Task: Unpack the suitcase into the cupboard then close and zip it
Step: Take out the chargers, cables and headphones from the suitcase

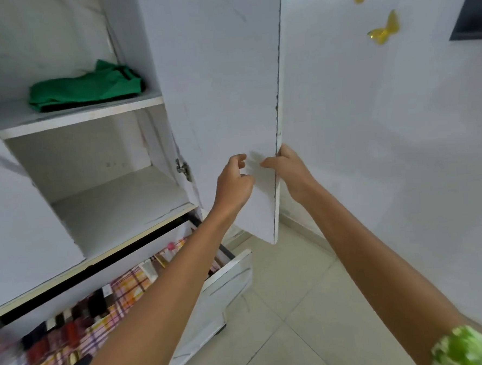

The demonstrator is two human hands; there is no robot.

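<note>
While the cupboard is standing open: a person is reaching both bare arms up toward its right-hand door.
Cupboard (69,122): white, marble-patterned, filling the frame from nine to twelve o'clock, two shelves showing.
Door (220,99): swung outward, running from twelve o'clock down to the centre, its free edge facing the camera.
Right hand (287,171): gripping the door's free edge just right of centre, thumb lying on the inner face, fingers wrapping round behind the edge.
Left hand (234,182): hovering just left of the right hand, fingers loosely curled, holding nothing; whether the fingertips are touching the door panel cannot be told.
Green clothes (85,86): lying folded on the upper shelf at about ten o'clock.
Lower shelf (117,206): sitting beneath it, toward nine o'clock.
Drawer (231,278): pulled open at seven o'clock, holding a checked cloth (128,290) and small blurred items.
Wall (387,145): white, at three o'clock, carrying two yellow butterfly stickers (384,29) near one o'clock.
Floor (284,306): pale tiles at six o'clock.
Suitcase: out of view.
</note>
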